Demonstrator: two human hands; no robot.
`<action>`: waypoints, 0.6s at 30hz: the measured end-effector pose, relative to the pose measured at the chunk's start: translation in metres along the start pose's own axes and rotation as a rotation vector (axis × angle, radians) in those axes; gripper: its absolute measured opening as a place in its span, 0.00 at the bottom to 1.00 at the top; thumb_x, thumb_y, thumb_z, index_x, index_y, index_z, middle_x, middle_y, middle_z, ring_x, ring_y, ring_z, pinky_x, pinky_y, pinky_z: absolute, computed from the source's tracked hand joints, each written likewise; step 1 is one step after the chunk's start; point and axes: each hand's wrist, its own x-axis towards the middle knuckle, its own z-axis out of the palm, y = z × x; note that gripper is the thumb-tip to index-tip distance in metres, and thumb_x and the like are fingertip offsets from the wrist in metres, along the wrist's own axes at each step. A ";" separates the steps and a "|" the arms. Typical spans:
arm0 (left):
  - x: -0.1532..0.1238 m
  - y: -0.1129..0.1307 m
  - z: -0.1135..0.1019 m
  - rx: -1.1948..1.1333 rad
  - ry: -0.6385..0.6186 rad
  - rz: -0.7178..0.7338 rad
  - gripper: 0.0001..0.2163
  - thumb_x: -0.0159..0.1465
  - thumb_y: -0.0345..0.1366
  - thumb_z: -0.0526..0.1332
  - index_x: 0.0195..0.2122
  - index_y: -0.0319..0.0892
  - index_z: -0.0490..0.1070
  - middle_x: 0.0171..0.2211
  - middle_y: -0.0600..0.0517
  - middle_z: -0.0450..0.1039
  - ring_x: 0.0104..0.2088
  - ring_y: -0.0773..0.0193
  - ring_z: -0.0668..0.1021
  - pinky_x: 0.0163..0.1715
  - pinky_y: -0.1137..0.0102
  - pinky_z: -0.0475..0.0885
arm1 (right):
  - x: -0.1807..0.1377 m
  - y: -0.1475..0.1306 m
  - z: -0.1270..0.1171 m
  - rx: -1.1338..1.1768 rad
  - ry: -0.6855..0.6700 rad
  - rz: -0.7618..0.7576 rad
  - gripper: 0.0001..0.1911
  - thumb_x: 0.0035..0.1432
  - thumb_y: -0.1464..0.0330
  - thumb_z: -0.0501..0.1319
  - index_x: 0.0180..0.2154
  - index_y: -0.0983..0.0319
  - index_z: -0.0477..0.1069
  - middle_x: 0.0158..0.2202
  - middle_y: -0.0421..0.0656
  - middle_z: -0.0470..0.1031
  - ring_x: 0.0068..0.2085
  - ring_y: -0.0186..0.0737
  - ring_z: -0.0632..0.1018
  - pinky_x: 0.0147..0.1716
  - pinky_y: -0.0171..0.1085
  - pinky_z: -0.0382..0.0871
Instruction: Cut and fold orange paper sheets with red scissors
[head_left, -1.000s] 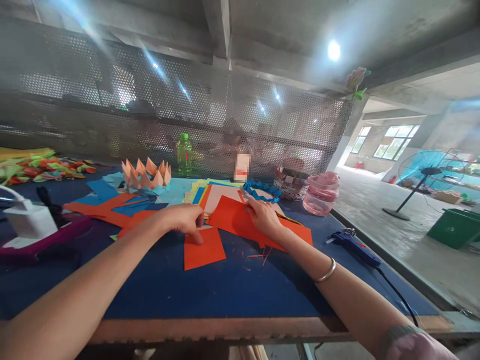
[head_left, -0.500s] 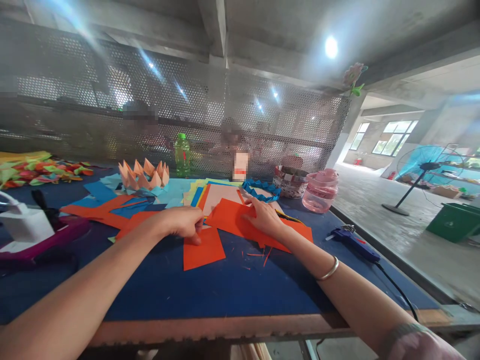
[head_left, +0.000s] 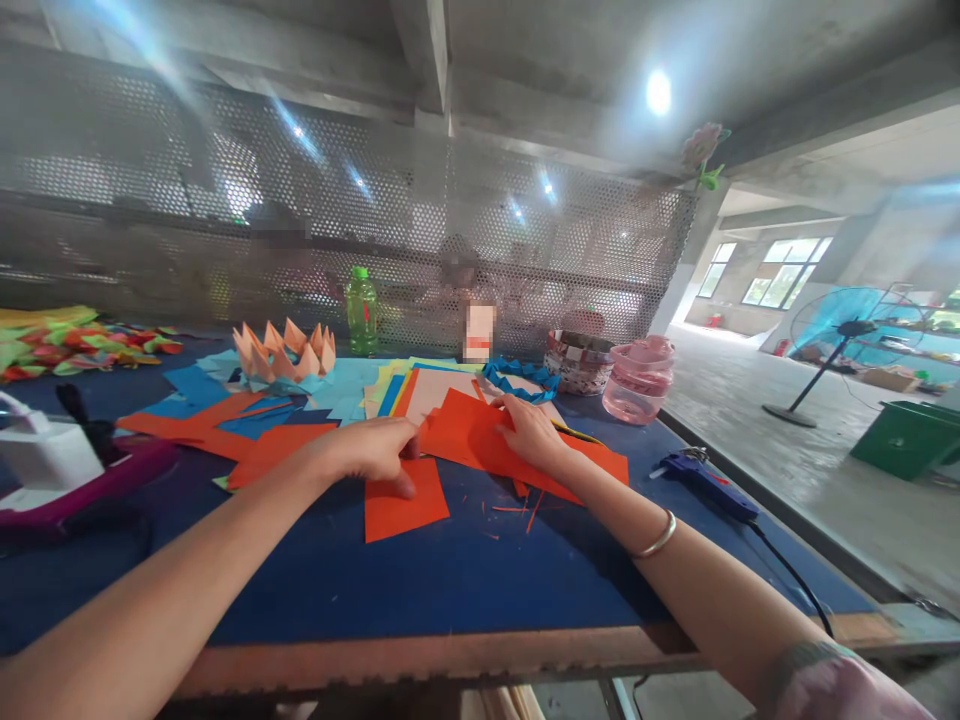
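My left hand rests on the top edge of an orange paper square, its fingers curled over the paper. My right hand presses its fingers on a larger orange paper sheet, which lies across a stack of coloured paper. Small orange paper scraps lie just below that sheet on the dark blue tabletop. The paper under my palms is hidden.
Beyond my hands stand a folded paper crown, a blue folded strip, a green bottle, a woven basket and a pink jar. A blue glue gun lies at the right, near the table edge.
My left hand has shifted slightly right along the orange square. The whole view has drifted a little with my head.
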 end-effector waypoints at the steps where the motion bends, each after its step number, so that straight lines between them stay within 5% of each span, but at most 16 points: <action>1: 0.000 0.001 0.000 0.004 -0.001 0.001 0.16 0.38 0.43 0.69 0.26 0.43 0.70 0.29 0.49 0.76 0.30 0.54 0.76 0.25 0.69 0.63 | 0.000 0.000 0.000 0.000 0.000 0.005 0.17 0.58 0.74 0.60 0.50 0.62 0.66 0.49 0.49 0.75 0.52 0.49 0.74 0.48 0.44 0.63; 9: -0.004 -0.008 -0.014 -0.215 -0.071 0.079 0.13 0.42 0.32 0.62 0.31 0.45 0.77 0.33 0.51 0.80 0.34 0.54 0.79 0.28 0.71 0.67 | -0.001 -0.002 -0.001 -0.004 0.012 -0.009 0.15 0.61 0.75 0.55 0.49 0.62 0.69 0.46 0.48 0.78 0.48 0.49 0.76 0.44 0.41 0.64; 18: 0.008 0.003 -0.004 -0.228 0.371 0.355 0.10 0.56 0.31 0.55 0.29 0.45 0.78 0.33 0.49 0.80 0.37 0.57 0.78 0.42 0.65 0.69 | -0.003 -0.010 -0.004 0.044 0.085 -0.167 0.17 0.61 0.78 0.51 0.44 0.61 0.74 0.42 0.46 0.79 0.43 0.44 0.77 0.39 0.38 0.64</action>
